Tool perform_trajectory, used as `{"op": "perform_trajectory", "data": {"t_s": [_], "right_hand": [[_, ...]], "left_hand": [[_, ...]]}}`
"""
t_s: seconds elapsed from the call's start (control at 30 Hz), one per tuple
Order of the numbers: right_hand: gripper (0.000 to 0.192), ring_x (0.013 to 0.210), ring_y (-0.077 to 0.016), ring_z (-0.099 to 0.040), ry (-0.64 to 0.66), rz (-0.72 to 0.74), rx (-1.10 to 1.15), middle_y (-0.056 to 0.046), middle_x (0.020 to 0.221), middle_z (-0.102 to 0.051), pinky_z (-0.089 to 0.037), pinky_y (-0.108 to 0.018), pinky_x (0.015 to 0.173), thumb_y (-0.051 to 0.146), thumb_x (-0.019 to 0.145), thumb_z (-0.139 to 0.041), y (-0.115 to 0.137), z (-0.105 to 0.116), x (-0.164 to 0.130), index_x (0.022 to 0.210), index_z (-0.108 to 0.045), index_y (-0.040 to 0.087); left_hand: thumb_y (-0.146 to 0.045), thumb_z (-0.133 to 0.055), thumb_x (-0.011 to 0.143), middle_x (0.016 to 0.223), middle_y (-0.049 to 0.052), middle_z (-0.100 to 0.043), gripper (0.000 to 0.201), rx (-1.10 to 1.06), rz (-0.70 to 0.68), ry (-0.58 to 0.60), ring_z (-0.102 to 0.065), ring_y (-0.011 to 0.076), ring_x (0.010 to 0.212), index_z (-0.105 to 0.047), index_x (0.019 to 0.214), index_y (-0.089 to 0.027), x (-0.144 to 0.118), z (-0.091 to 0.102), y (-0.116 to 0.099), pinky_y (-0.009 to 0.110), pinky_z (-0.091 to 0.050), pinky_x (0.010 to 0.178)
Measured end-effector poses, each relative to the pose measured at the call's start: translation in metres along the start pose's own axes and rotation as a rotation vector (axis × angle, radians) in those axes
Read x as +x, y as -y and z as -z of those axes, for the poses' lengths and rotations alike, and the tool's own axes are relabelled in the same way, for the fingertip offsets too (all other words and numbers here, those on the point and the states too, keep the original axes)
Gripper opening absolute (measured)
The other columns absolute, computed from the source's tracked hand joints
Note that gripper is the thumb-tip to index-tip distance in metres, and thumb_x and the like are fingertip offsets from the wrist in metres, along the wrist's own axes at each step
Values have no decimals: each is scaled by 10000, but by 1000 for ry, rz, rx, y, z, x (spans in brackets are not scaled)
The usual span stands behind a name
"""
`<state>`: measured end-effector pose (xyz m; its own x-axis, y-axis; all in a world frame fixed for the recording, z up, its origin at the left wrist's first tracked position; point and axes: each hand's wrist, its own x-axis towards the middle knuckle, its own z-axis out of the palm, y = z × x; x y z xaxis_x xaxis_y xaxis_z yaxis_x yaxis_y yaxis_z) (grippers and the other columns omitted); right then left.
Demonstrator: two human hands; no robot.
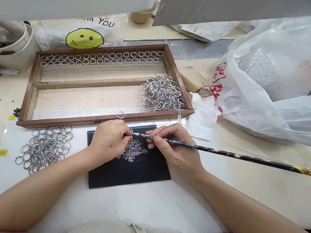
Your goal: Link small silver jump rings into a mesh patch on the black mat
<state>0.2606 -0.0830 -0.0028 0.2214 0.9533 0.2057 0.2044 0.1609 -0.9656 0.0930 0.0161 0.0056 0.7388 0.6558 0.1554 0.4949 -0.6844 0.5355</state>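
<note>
Left hand (110,139) pinched on ring (131,130); right hand (173,148) clamped on stick (234,156), over black mat (128,172) on white table (127,207); beyond, one mesh tray (104,117); two ring heaps (46,147).

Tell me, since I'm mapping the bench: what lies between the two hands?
In the head view, a heap of tiny beads on the black mat lies between left hand and right hand.
</note>
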Motion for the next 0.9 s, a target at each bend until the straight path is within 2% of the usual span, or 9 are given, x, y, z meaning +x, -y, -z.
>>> {"op": "perform_trajectory", "data": {"t_s": [0.1, 0.33, 0.9], "right_hand": [[83, 688, -149, -657, 9, -18, -3, 2, 721, -629, -563, -344, 642, 234, 860, -580, 1, -1, 0, 808, -516, 233], [84, 658, -145, -651, 10, -3, -22, 4, 715, -626, -563, -331, 614, 220, 855, -581, 2, -1, 1, 807, -512, 231], [91, 786, -184, -661, 3, 23, -22, 0, 702, -627, -553, -366, 686, 228, 849, -587, 1, -2, 0, 800, -510, 240]], "left_hand": [[-174, -640, 782, 718, 1, -678, 100, 15, -7, -5, -617, 143, 691, -686, 693, -170, 0, 0, 0, 260, -436, 609], [-173, -640, 778, 711, 1, -679, 100, 15, -5, -5, -616, 140, 686, -685, 688, -171, 0, 0, 0, 255, -433, 609], [-177, -643, 781, 720, 0, -683, 103, 16, 7, -3, -622, 142, 695, -685, 687, -171, 0, 1, -1, 259, -440, 616]]}}
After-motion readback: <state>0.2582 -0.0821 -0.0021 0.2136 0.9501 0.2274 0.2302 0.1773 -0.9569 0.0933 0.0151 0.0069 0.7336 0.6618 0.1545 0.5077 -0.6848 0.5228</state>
